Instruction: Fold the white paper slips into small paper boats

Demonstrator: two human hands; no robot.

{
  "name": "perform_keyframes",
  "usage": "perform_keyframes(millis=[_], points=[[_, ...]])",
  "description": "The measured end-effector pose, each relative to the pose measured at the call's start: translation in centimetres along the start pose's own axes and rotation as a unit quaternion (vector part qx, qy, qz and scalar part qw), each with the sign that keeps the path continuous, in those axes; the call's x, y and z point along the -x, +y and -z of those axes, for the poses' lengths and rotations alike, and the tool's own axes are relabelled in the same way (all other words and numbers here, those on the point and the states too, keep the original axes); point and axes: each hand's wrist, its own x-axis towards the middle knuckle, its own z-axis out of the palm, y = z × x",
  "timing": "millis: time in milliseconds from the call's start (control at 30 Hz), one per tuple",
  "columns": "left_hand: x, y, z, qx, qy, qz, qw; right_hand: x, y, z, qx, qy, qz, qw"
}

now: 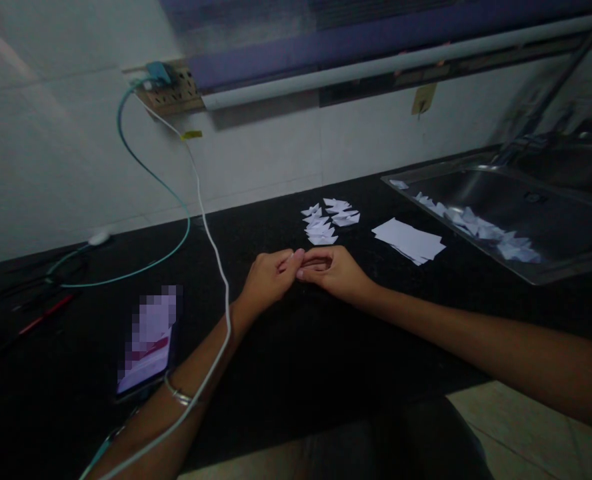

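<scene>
My left hand [270,275] and my right hand [337,272] meet over the dark counter, fingertips touching. The fingers of both are closed in a pinch. Whatever lies between them, if anything, is hidden. Just beyond the hands sit several small folded white paper pieces, boat-like in shape, in a nearer-left row [321,230] and a second cluster [343,212]. To the right of my right hand lies a loose stack of white paper sheets [409,239].
More folded paper pieces [481,227] line the near-left edge of the steel sink [521,270]. At left, a lit phone [149,340] lies beside my forearm. A white cable [213,243] hangs across my left forearm from the wall socket [176,90]. A red pen-like object [46,315] lies far left.
</scene>
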Motion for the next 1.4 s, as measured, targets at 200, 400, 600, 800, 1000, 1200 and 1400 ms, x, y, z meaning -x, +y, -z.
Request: perform_keyframes(millis=[200,400,600,800,1000,1200,1400], points=[[0.0,0.1,0.1,-0.033,-0.015,0.040,0.999,0.1,0.1,0.0,-0.035,0.012,-0.033,0.999],[0.0,-0.1,0.2,-0.026,-0.036,0.015,0.999,0.1,0.1,0.0,-0.050,0.011,-0.042,0.998],[0.0,0.0,0.4,0.110,-0.067,0.006,0.992,0.2,-0.4,0.0,-0.023,0.013,-0.054,0.998],[-0.2,0.0,0.9,0.213,-0.054,0.035,0.975,0.0,-1.2,0.1,-0.050,-0.031,-0.060,0.996],[-0.3,-0.7,0.8,0.303,-0.095,0.075,0.945,-0.3,-1.0,0.6,-0.046,-0.013,-0.049,0.998],[0.0,-0.2,1.2,0.342,-0.192,0.074,0.917,-0.9,-0.5,1.2,0.009,0.030,0.004,1.000],[0.0,0.8,1.3,0.319,-0.168,0.052,0.931,-1.2,-0.1,1.5,-0.010,0.121,0.013,0.993]])
